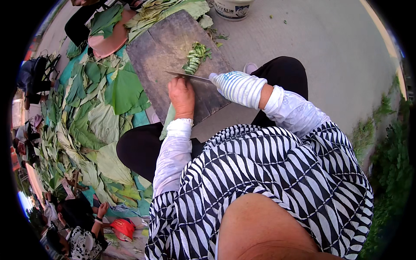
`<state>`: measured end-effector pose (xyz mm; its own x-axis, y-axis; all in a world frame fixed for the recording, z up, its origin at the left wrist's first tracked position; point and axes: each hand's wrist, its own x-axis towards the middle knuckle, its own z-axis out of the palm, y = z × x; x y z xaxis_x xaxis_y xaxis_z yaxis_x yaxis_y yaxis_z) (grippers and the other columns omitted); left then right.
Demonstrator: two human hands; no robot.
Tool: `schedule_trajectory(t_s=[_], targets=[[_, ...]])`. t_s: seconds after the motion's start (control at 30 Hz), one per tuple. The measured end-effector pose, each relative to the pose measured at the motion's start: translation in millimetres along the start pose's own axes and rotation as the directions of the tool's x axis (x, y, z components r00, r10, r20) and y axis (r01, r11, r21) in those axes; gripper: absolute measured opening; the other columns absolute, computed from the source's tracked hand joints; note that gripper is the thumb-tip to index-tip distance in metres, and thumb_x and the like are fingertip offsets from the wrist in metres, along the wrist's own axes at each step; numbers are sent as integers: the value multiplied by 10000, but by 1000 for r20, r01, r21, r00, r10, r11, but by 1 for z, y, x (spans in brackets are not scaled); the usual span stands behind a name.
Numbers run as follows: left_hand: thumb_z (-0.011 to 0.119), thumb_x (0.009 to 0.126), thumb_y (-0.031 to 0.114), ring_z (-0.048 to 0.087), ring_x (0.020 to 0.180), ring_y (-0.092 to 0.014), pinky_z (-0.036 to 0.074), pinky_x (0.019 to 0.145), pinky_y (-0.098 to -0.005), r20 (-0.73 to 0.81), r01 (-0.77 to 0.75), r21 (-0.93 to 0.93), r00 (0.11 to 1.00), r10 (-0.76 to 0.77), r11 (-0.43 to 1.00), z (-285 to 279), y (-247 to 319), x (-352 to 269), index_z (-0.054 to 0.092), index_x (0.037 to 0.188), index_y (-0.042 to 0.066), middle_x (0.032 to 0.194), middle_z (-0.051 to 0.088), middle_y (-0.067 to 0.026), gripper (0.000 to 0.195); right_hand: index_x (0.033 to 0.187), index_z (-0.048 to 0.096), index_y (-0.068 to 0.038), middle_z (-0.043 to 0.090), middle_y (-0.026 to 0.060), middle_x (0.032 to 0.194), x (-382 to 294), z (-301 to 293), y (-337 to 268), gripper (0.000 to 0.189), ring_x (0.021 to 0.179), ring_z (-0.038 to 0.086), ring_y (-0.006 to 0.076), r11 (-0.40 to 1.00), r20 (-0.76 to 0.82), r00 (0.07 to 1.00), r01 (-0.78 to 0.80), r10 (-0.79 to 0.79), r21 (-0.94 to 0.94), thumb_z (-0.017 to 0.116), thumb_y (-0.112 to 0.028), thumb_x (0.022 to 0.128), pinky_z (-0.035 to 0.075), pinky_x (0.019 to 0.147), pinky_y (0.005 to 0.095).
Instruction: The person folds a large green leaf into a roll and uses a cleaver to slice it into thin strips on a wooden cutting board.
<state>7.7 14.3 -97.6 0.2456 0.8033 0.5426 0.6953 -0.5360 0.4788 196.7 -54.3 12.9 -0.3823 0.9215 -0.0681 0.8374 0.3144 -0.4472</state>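
My right hand (239, 87), in a blue-and-white striped knit glove, grips a knife (198, 78) whose thin blade points left across a worn wooden board (156, 48). Bare and curled, my left hand (182, 97) presses on the board just on the near side of the blade. A pale green rolled or folded leaf (168, 120) runs out from under it towards my left forearm; most of the leaf is hidden by the hand. Beyond the blade lie several sliced green leaf rolls (193, 61), with loose shreds at their far end.
Large green leaves (107, 126) cover a teal sheet (141, 119) on the left. A pink hat-like item (109, 42) stands at the back left, and a white bucket (232, 8) at the back. Other people (81, 237) sit at left, near a red bag or cap (123, 229). Concrete ground (318, 48) extends right.
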Motion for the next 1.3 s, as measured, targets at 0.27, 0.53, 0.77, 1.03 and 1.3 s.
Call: schedule_trajectory(t_s=[0.27,0.53,0.77,1.03,1.3], targets=[[615,747,43,537,829,-329,451,738,-415,4,41,-20,999,-41,999,0,1,3,607,805,31,875,589,-124,60,1083,530,42,639,235,827,35,-6,-9,268,761,640,365,997,100,992,-72,74,-22,474,-116,874,503,643,437],[612,724,36,549,853,-313,457,744,-401,8,24,-4,1000,-24,1000,-6,4,4,632,820,34,908,606,-113,98,1097,534,14,639,237,846,81,16,-1,284,794,634,389,1000,14,1000,20,-20,21,530,-140,858,497,675,441],[610,733,52,541,915,-304,436,800,-409,130,-24,141,991,6,990,-21,16,2,646,886,46,944,610,-91,158,1107,499,11,621,187,772,78,12,15,283,633,623,299,901,94,965,-263,246,345,535,-166,890,481,572,400],[610,746,63,535,922,-312,438,811,-411,45,27,18,999,-28,999,-15,3,-9,625,958,51,983,597,-98,213,1076,544,6,623,258,886,32,12,-8,266,809,616,396,988,-126,981,-142,149,63,541,-170,876,493,682,453],[630,737,37,558,880,-320,461,776,-393,4,25,-8,1000,-25,1000,-15,6,-7,631,918,41,952,614,-111,181,1059,573,23,646,217,890,-29,12,-8,234,811,644,343,996,-201,978,37,-54,-85,532,-103,866,523,706,395]])
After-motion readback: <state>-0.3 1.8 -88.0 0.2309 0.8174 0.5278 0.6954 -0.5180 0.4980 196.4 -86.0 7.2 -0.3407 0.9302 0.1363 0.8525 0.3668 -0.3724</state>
